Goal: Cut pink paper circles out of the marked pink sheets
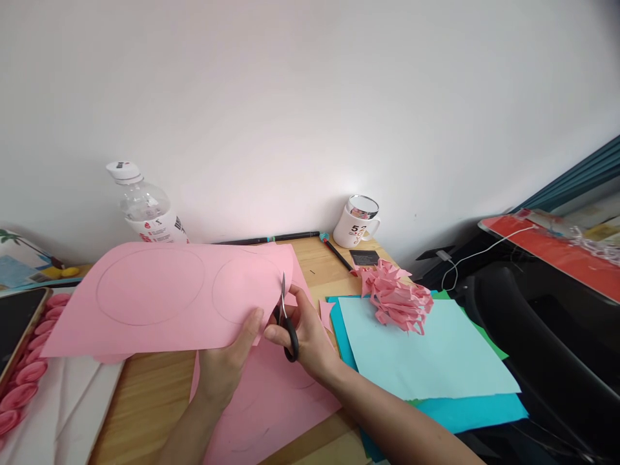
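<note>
My left hand (227, 361) grips the lower edge of a pink paper sheet (169, 336), thumb on top and the other fingers hidden beneath. Two pencilled ovals show on this raised sheet. In my right hand (307, 336) is a pair of black-handled scissors (291, 339), its blades pointing up at the sheet's right edge, beside the smaller oval. Whether the blades are parted is hard to make out. Under both hands lies more pink paper (256, 420) with faint pencil lines. A small pink offcut (326, 314) rests to the right of my right hand.
Pink paper scraps (397, 297) are heaped on light blue sheets (426, 361) at right. Along the wall stand a plastic bottle (145, 203) and a white mug (356, 223). Rolled pink paper pieces (29, 372) and a phone (19, 323) lie left. A black chair (523, 361) borders the right.
</note>
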Demonstrator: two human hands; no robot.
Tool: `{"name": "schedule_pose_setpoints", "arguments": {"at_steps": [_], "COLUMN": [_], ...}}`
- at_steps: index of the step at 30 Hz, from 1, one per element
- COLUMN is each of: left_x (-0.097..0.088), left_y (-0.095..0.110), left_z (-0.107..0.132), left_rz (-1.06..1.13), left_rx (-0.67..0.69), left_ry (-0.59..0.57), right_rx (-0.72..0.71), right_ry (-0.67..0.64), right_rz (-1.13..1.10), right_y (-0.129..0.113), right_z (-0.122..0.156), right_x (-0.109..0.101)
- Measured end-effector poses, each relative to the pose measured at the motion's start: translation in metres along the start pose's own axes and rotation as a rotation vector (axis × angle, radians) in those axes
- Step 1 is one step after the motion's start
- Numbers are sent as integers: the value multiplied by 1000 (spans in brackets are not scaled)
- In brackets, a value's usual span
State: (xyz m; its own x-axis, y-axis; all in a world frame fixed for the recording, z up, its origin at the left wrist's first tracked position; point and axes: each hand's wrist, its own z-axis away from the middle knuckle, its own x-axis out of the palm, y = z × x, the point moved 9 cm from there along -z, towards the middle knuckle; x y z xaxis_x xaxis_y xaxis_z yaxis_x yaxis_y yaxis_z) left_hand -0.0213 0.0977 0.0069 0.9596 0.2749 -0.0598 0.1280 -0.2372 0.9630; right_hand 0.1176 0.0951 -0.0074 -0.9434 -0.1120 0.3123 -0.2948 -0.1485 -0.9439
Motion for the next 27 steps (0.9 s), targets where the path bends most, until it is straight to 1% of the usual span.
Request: {"name": "schedule_pose_setpoints", "arguments": {"at_steps": [3,7,13,16,18,21,25,27], "left_x": [-1,2,2,-1,-3,-3,-9,-7], "left_y": [0,-1,2,3,3,-3,-7,-7], "left_z": [0,0,-1,-3,-6,-8,-6,-5], "left_rz": [3,33,43,32,1,-53,-19,4], "left_rx": [-13,-58,-55,-43,-30,-31,-3,1], "left_ry": [16,-15,4,1,-17,-74,26,25], "right_rx": [2,17,28,23,6,-20,-24,-16], "right_ry": [-2,23,34,35,21,-3,-1,0], "right_rz": [1,19,27,35,37,34,46,58], "right_y": [-1,0,-1,0,0,0,0,0], "right_z": [0,0,0,0,0,0,1,1], "right_x": [0,-2,-2,-3,-3,-1,-1,-1]}}
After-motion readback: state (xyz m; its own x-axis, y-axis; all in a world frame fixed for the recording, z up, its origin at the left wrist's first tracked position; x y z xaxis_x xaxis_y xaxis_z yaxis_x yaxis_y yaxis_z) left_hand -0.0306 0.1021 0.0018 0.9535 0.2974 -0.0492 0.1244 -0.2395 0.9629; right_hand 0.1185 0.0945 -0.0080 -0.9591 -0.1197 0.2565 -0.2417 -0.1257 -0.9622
